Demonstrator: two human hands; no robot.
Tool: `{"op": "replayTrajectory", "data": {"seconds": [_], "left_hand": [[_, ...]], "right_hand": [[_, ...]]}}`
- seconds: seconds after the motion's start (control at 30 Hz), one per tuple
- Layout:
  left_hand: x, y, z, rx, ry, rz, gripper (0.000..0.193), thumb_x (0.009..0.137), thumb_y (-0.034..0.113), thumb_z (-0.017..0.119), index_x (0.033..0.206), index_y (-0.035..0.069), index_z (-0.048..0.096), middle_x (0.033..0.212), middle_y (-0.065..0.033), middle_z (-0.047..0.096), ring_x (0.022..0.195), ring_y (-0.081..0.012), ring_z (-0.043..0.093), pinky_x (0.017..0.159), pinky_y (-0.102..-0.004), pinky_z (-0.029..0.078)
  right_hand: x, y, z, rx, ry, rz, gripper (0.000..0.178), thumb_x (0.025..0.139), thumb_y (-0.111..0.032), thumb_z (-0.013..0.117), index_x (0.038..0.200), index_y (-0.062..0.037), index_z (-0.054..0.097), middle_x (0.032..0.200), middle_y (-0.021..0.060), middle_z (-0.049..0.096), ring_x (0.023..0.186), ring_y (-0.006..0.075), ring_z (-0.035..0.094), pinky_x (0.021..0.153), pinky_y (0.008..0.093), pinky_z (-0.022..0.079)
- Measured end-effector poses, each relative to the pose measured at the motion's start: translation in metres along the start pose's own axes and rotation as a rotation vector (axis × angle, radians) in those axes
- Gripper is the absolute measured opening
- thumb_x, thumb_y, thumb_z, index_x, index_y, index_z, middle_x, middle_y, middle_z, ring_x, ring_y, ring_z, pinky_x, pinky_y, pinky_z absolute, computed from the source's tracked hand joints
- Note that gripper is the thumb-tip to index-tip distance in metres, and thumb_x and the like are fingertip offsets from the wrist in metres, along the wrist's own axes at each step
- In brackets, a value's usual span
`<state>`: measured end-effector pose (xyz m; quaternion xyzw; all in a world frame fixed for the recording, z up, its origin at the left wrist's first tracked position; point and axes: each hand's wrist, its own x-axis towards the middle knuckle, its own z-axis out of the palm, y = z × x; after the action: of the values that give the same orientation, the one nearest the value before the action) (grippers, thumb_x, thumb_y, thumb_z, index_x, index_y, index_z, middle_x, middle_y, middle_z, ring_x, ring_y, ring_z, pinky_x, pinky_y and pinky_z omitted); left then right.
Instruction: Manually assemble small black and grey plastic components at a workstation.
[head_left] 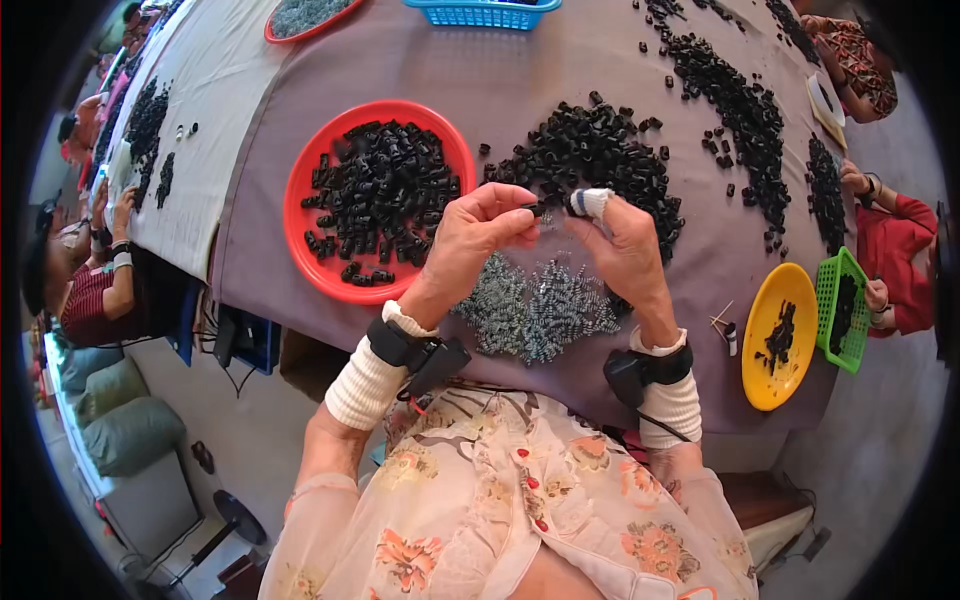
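Observation:
Above the table, my left hand [478,228] pinches a small black plastic piece [537,210] between thumb and fingertips. Close on its right, my right hand [632,245] has its fingers curled together toward that piece; what they hold is too small to make out. A white finger cover [592,203] with a dark stripe sits on one right finger. Below both hands lies a heap of thin metal springs [535,310]. Just beyond them spreads a pile of black plastic pieces [600,150]. Left of my left hand, a red round tray [300,225] holds many similar black pieces.
A blue basket [485,14] stands at the far edge. Toward the right are a scattered row of black parts [735,110], a yellow plate [765,385] and a green basket [850,355]. People [905,260] sit working at both sides.

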<state>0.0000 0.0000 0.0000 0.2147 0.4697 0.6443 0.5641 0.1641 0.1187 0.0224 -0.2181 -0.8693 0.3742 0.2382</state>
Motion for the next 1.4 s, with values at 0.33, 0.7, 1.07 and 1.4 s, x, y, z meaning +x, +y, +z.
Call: {"op": "replayTrajectory", "data": {"seconds": [0.33,0.7,1.07,1.4], "left_hand": [[0.004,0.001,0.016,0.159,-0.011,0.119,0.02,0.089,0.008,0.063,0.106,-0.001,0.06,0.091,-0.0041,0.065,0.081,-0.0102,0.063,0.075,-0.0245,0.051],[0.003,0.001,0.018,0.366,0.048,0.184,0.022,0.085,0.01,0.068,0.104,0.0,0.062,0.084,-0.0003,0.064,0.074,-0.0054,0.059,0.068,-0.0195,0.048],[0.003,0.0,0.021,0.798,0.089,0.374,0.019,0.079,0.003,0.07,0.098,0.0,0.067,0.083,-0.0027,0.06,0.074,-0.0076,0.058,0.064,-0.0211,0.048],[0.003,0.002,0.025,0.883,0.096,0.492,0.018,0.075,-0.001,0.069,0.092,0.0,0.068,0.08,-0.006,0.062,0.071,-0.0126,0.059,0.061,-0.0264,0.047]], "right_hand": [[0.01,-0.007,0.005,0.065,0.077,-0.155,0.011,0.077,0.004,0.063,0.088,0.0031,0.059,0.079,0.0135,0.058,0.076,0.0311,0.058,0.065,0.0369,0.047],[0.01,-0.006,0.003,0.161,0.118,-0.108,0.015,0.081,0.001,0.063,0.096,0.0038,0.061,0.084,0.0155,0.063,0.069,0.0263,0.064,0.06,0.0302,0.05],[0.01,-0.007,0.008,0.175,0.084,-0.084,0.019,0.08,0.002,0.064,0.099,0.0046,0.06,0.082,0.0153,0.063,0.073,0.0269,0.065,0.062,0.0322,0.05],[0.015,-0.011,-0.001,0.035,-0.002,-0.141,0.02,0.076,0.001,0.065,0.095,0.0034,0.06,0.086,0.0175,0.062,0.08,0.0323,0.061,0.068,0.0364,0.049]]}}
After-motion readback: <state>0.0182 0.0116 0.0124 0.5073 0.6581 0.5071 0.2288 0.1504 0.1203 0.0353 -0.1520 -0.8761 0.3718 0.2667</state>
